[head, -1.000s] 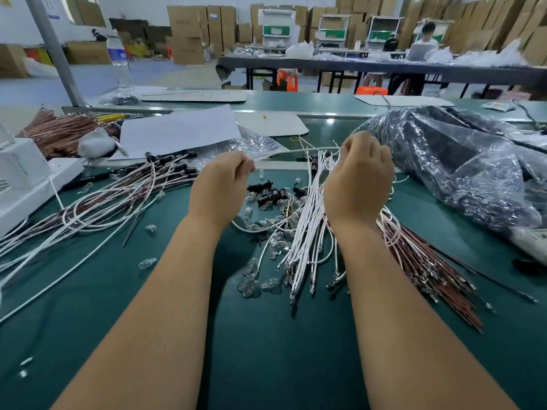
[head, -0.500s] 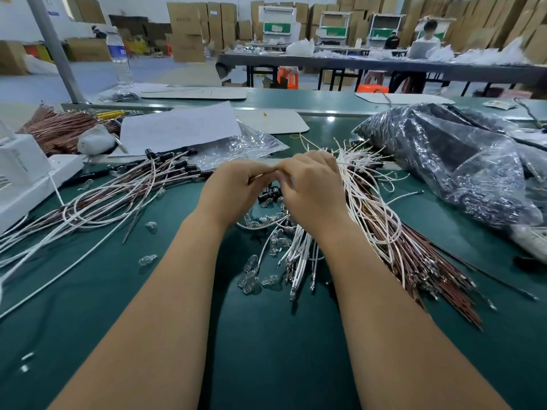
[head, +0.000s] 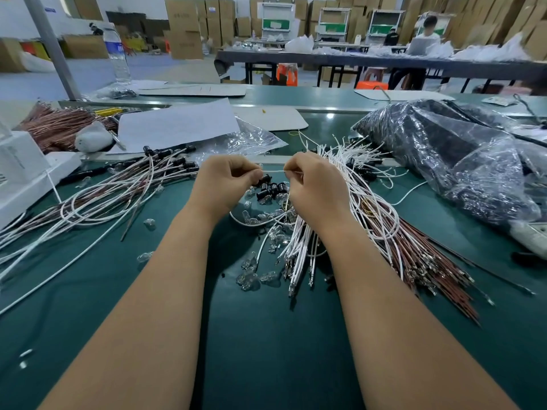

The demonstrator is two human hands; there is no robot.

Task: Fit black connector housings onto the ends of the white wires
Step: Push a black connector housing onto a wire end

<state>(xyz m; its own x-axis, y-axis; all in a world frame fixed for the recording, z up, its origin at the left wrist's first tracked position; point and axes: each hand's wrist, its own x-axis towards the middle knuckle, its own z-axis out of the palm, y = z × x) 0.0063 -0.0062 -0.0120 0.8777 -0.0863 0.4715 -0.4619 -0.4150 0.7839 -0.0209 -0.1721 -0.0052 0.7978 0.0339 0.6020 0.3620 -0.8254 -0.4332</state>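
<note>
Hands meet over the loose housings on the green bench

At far left, we see finished wires [head: 97, 199] fanned across the green mat [head: 266, 335]. Our left hand [head: 222, 184] has its fingers curled round a black connector housing [head: 264, 179]. Our right hand [head: 313, 187] pinches a white wire [head: 273, 170] that runs level to the left hand. Spare black housings [head: 273, 190] lie just beneath, near clear bulbs [head: 251, 276]. The white wire bundle [head: 355, 173] lies to the right, a plastic bag [head: 458, 155] at far right

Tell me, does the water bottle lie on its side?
No, the water bottle stands upright at the far left of the bench, beside the grey post.
</note>
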